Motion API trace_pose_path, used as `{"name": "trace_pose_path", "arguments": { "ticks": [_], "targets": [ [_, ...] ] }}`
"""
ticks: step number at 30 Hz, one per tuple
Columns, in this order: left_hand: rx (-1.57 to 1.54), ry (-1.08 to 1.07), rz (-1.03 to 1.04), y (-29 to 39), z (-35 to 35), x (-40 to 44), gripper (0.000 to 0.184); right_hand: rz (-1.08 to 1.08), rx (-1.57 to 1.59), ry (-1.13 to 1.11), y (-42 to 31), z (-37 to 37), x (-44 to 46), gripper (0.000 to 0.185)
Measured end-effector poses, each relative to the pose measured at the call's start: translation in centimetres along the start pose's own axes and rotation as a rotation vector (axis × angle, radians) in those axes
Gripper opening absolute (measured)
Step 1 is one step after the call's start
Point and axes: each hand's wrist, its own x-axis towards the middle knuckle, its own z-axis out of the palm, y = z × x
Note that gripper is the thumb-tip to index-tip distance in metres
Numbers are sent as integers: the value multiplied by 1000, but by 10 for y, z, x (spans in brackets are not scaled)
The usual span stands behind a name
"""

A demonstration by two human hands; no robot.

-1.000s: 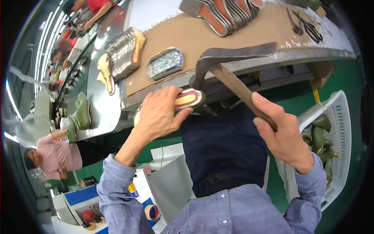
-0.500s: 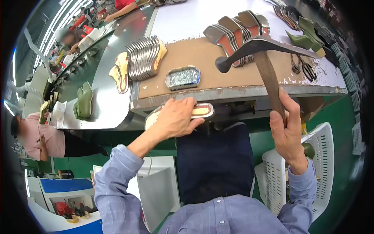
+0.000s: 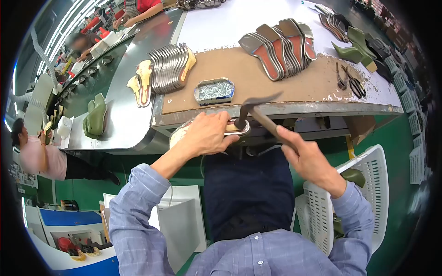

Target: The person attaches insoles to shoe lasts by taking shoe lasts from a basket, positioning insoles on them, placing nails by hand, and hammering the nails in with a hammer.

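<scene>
Nail box: the small open nail box, full of thin silvery pieces, sat on the brown board and served as the mark for every place here.
Metal-rimmed piece: it lay on the person's side of the nail box, near it, mostly covered by fingers, its tan-and-red inner face showing at the right end.
Left hand: the left hand was partly closed over the metal-rimmed piece, fingers across its top and thumb along the near edge.
Right hand: the right hand, to the right of the nail box and nearer the person, was wrapped firmly around the wooden handle of the hammer.
Hammer head: dark and slightly blurred, just right of the nail box and nearer the person; its blunt end overlapped the right end of the metal-rimmed piece, though actual contact could not be told.
Yellow-faced row: stacked left of the nail box and slightly beyond it.
Red-faced row: right of the nail box and farther off.
Pincers and scissors: side by side, well to the right of the nail box.
Green shoe form: well to its left.
White basket: right of the nail box, much nearer the person, with green forms inside.
</scene>
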Motion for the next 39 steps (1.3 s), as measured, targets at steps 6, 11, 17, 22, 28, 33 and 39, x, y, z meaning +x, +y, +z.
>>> {"name": "trace_pose_path", "arguments": {
  "ticks": [6, 11, 17, 22, 28, 33, 39],
  "targets": [
    [-19, 22, -8, -4, 2, 2, 48, -279, 205, 527, 4, -19, -8, 43],
    [-74, 12, -17, -2, -3, 4, 47, -273, -2, 149, 9, 7, 0, 46],
    [-89, 13, -61, 0, -2, 3, 47, -343, 42, 403, 20, 5, 14, 45],
    [-47, 23, -19, -2, 1, 3, 45, -171, 64, 197, 29, 12, 3, 45],
    [-15, 120, 27, -6, 10, 3, 46, -223, 133, 216, 34, 17, 3, 44],
    [-52, 90, -1, -2, 7, 3, 46, -88, 101, 142, 32, 17, -1, 45],
    [-49, 35, -53, 2, -1, 3, 46, -360, 159, 376, 26, 7, -1, 48]
  ]
}}
